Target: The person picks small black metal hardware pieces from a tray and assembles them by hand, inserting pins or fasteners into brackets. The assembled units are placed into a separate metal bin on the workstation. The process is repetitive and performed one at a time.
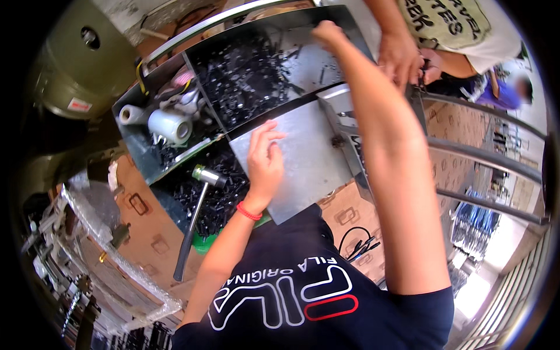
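My left hand point(266, 163) hovers over or rests on the bare grey metal plate point(306, 151); I cannot tell which. Its fingers are loosely bent and apart, with nothing in them, and a red bracelet point(249, 211) circles the wrist. My right arm reaches far across to the back of a metal tray point(303, 64). There my right hand point(328, 34) has its fingers curled closed, and whatever they may hold is hidden. Many small black parts point(239, 76) lie heaped in that tray, thinning out toward the right hand.
Left of the plate, a hammer point(200, 201) lies across a bin of black pieces point(233, 166). Rolls of clear film point(169, 126) fill a side compartment. Another person's hands point(402, 61) work at the right edge, beside metal rails point(484, 154). A green machine point(81, 58) stands far left.
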Available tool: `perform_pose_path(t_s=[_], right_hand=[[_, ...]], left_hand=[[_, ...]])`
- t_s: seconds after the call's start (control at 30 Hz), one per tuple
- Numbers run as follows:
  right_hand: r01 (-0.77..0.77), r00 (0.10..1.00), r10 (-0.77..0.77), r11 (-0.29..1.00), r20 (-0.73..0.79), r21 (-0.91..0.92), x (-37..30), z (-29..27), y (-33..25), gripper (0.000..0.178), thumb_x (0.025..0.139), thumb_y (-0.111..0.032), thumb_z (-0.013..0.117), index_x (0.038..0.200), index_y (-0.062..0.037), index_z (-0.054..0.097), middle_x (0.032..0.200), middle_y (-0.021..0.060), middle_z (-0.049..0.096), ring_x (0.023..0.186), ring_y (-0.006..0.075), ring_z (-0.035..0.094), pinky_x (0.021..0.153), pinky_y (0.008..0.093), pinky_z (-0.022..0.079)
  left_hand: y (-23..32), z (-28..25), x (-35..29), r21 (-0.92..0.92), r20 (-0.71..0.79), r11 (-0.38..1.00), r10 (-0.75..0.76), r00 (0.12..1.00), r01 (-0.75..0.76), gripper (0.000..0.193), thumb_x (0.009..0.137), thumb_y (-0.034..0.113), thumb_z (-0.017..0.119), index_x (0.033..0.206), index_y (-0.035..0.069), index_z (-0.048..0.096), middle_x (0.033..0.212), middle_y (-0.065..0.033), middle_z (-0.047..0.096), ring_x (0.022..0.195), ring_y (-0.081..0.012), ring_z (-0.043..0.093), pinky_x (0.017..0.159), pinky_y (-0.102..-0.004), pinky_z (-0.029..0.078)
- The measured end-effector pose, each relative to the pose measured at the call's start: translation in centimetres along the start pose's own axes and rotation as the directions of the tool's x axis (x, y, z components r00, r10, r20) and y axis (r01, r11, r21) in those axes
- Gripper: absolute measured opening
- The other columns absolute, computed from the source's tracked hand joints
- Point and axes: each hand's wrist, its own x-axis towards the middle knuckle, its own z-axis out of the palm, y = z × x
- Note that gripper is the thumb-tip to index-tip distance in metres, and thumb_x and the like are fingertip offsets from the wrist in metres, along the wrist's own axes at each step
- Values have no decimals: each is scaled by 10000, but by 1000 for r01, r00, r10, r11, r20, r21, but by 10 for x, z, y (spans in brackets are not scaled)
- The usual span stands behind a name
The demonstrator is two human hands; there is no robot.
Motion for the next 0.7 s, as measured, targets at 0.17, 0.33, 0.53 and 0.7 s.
perform_pose_path(t_s=[0.17, 0.33, 0.53, 0.7], right_hand=[[98, 977, -52, 971, -206, 218, -70, 36, -72, 234, 700, -144, 566, 890, -13, 607, 972, 190, 591, 928, 332, 572, 806, 405, 455], [6, 972, 26, 991, -232, 136, -41, 76, -63, 315, 723, -164, 563, 974, 25, 571, 1135, 194, 469, 1037, 323, 469, 847, 383, 422], [-312, 879, 333, 943, -342, 117, 4, 85, -31, 454, 754, -220, 520, 1126, 39, 501, 1319, 232, 263, 1213, 346, 284, 969, 435, 281], [-273, 917, 316, 942, -243, 196, 26, 76, 10, 352, 745, -233, 507, 1030, -44, 588, 1273, 141, 365, 1185, 282, 333, 981, 451, 252]], left_hand=[[-3, 4, 0, 42, -10, 998, 57, 998, -56, 233, 710, -116, 391, 848, -3, 539, 1072, -150, 507, 1057, -288, 486, 810, -316, 422], [4, 1, 2, 123, 15, 992, 34, 999, -35, 236, 707, -113, 389, 845, 1, 542, 1063, -150, 511, 1025, -281, 500, 680, -294, 454], [-1, 3, -1, 131, -11, 990, 45, 999, -44, 220, 710, -114, 388, 817, -8, 548, 1053, -160, 518, 993, -272, 523, 647, -278, 450], [-2, 3, -2, 75, -17, 997, 26, 1000, -25, 226, 713, -118, 386, 828, -11, 549, 1054, -150, 516, 922, -239, 543, 619, -255, 433]])
